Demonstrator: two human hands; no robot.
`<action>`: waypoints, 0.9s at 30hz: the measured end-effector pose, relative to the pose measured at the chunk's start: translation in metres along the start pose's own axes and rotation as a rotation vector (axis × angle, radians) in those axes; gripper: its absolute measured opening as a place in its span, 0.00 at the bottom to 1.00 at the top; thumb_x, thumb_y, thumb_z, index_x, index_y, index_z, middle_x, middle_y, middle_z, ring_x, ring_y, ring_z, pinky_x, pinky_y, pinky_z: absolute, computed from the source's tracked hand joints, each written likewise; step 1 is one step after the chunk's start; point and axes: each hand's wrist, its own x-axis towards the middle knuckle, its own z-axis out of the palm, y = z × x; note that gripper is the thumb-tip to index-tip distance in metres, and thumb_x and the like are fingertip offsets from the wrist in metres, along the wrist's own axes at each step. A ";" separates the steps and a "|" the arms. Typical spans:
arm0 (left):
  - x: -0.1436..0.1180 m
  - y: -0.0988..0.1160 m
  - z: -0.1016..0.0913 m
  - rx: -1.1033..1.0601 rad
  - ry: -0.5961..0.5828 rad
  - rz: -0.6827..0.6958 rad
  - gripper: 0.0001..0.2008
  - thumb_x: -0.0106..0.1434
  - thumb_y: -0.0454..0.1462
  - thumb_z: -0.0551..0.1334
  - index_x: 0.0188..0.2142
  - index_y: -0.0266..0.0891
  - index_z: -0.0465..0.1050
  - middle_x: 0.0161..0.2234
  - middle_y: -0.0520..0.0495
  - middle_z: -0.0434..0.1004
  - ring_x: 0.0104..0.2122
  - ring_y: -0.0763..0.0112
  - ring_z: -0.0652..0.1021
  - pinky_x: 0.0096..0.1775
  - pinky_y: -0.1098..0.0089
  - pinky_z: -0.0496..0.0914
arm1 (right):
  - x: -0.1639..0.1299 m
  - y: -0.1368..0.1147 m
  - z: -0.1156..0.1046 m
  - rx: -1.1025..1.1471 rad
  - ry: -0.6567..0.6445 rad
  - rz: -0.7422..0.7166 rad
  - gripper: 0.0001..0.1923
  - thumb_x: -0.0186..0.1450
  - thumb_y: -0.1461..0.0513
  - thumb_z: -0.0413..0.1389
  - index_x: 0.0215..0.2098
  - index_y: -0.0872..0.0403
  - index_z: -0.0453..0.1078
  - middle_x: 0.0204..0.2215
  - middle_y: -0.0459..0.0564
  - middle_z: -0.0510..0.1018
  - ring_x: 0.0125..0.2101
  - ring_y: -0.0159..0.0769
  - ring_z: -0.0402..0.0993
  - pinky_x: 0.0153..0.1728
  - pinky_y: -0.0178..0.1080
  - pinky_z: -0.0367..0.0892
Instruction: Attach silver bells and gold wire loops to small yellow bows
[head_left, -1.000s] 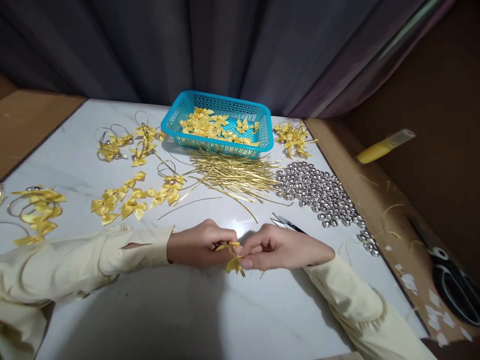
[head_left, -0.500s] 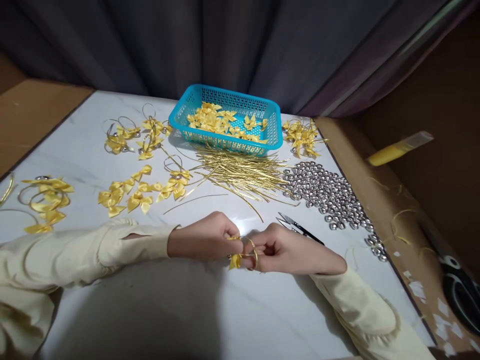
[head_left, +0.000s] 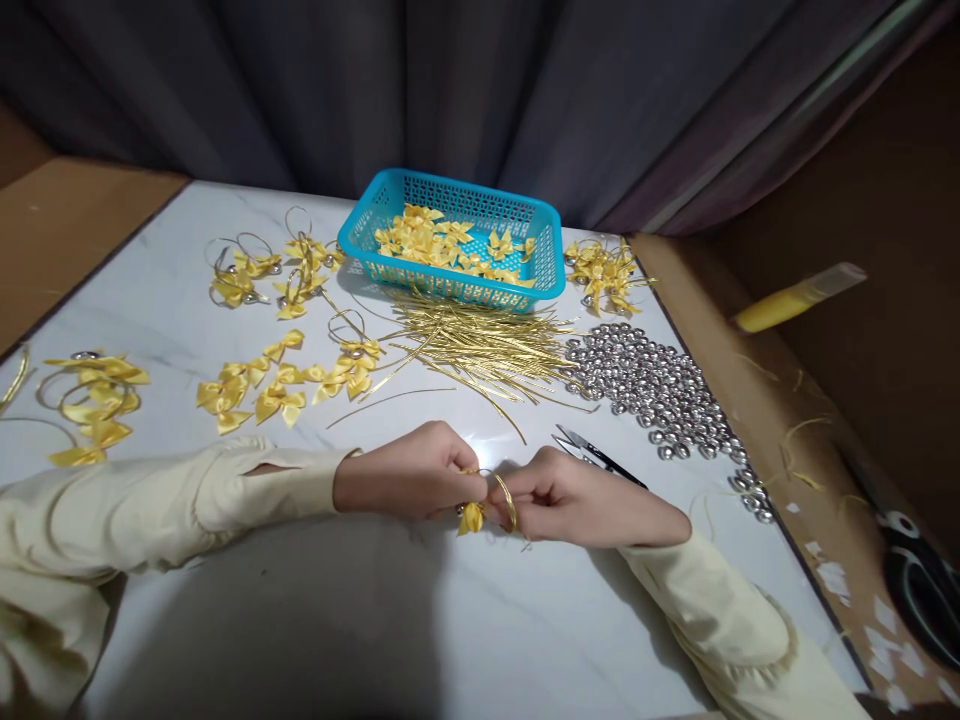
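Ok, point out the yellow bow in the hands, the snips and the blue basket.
Yellow bow point(head_left: 471, 519): head view, on its visible ribbon.
Snips point(head_left: 606, 460): head view, on the dark arm.
Blue basket point(head_left: 442, 273): head view, on the front rim.

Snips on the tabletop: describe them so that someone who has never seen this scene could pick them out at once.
On the white, grey-veined tabletop, find the heap of silvery beads at the right. Between it and the right hand lie the small snips. Slim and straight, they differ from the larger, ring-handled scissors at the picture's right edge.
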 end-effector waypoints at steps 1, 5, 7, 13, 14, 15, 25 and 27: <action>0.000 0.000 0.000 -0.003 -0.001 0.004 0.12 0.51 0.37 0.53 0.14 0.36 0.59 0.11 0.56 0.58 0.14 0.80 0.58 0.16 0.77 0.51 | 0.000 -0.001 0.000 0.002 0.000 0.002 0.09 0.61 0.67 0.48 0.22 0.58 0.60 0.17 0.38 0.55 0.20 0.21 0.49 0.19 0.27 0.49; 0.000 0.001 0.000 -0.038 -0.016 0.012 0.11 0.50 0.36 0.53 0.14 0.37 0.58 0.11 0.56 0.59 0.14 0.81 0.57 0.16 0.77 0.51 | 0.000 -0.003 -0.001 0.011 0.002 0.007 0.10 0.61 0.67 0.47 0.21 0.58 0.58 0.17 0.38 0.55 0.19 0.21 0.48 0.19 0.26 0.49; 0.000 0.001 0.000 -0.060 -0.030 0.015 0.11 0.50 0.36 0.53 0.14 0.37 0.57 0.11 0.56 0.58 0.14 0.81 0.57 0.16 0.78 0.50 | 0.000 -0.002 -0.001 0.013 0.004 0.009 0.10 0.61 0.67 0.47 0.22 0.57 0.58 0.17 0.38 0.55 0.19 0.21 0.48 0.19 0.26 0.49; 0.002 -0.002 0.000 -0.164 -0.056 0.032 0.12 0.51 0.36 0.54 0.14 0.37 0.55 0.11 0.57 0.55 0.14 0.81 0.57 0.16 0.77 0.50 | -0.001 -0.001 -0.002 0.052 0.007 0.038 0.09 0.61 0.67 0.48 0.22 0.58 0.61 0.17 0.39 0.57 0.19 0.21 0.51 0.19 0.27 0.50; 0.003 -0.002 0.000 -0.191 -0.062 0.034 0.12 0.51 0.36 0.54 0.14 0.37 0.55 0.10 0.58 0.54 0.13 0.81 0.57 0.16 0.77 0.50 | -0.001 -0.001 -0.002 0.064 0.007 0.049 0.10 0.61 0.67 0.48 0.22 0.58 0.61 0.17 0.39 0.57 0.19 0.21 0.51 0.19 0.27 0.51; 0.003 -0.001 0.000 -0.217 -0.066 0.036 0.12 0.51 0.35 0.55 0.14 0.37 0.55 0.10 0.58 0.53 0.13 0.81 0.57 0.16 0.77 0.50 | -0.001 -0.001 -0.002 0.076 0.008 0.061 0.10 0.61 0.66 0.48 0.22 0.58 0.62 0.16 0.38 0.57 0.19 0.21 0.52 0.19 0.27 0.51; 0.000 0.003 -0.003 -0.435 -0.205 0.125 0.15 0.53 0.38 0.60 0.16 0.37 0.56 0.12 0.60 0.52 0.14 0.84 0.55 0.16 0.78 0.49 | -0.006 -0.004 -0.003 0.151 0.016 0.039 0.10 0.61 0.64 0.51 0.23 0.61 0.68 0.15 0.39 0.58 0.17 0.20 0.53 0.17 0.25 0.53; -0.001 0.003 -0.003 -0.439 -0.217 0.151 0.17 0.53 0.40 0.61 0.17 0.36 0.56 0.13 0.59 0.52 0.14 0.84 0.54 0.17 0.78 0.49 | -0.007 -0.006 -0.003 0.150 0.023 0.026 0.10 0.61 0.64 0.51 0.24 0.61 0.69 0.15 0.39 0.58 0.16 0.20 0.52 0.16 0.25 0.52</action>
